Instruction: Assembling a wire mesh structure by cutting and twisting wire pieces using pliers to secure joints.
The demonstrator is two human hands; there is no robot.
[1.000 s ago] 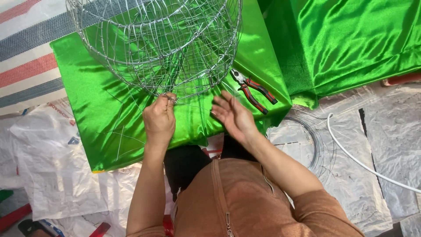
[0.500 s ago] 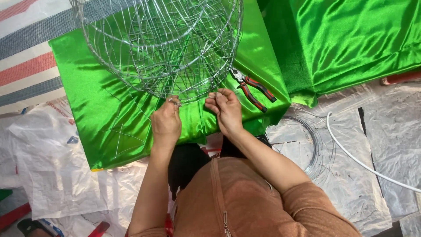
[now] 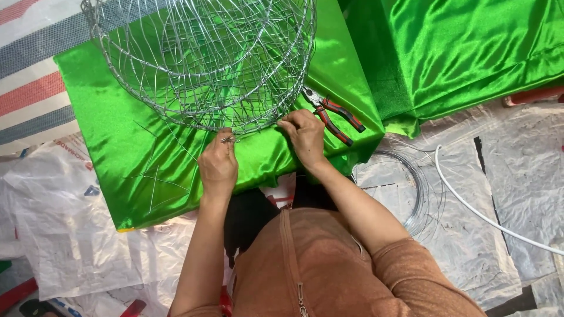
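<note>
**Hands at the wire frame's rim**

Both hands work mid-frame: the left hand [image 3: 218,166] pinches a wire end at the round wire frame [image 3: 202,58] (upper centre, on green satin cloth [image 3: 126,147]); the right hand [image 3: 304,134] presses its rim, fingers curled. Red-handled pliers [image 3: 335,114] lie just right.

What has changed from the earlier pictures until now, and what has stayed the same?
The right hand moved from above the green cloth up to the rim of the wire frame and now rests there, a little apart from the left. The left hand stayed at the rim, pinching a wire end. The frame, the pliers and the cloth did not move.
</note>
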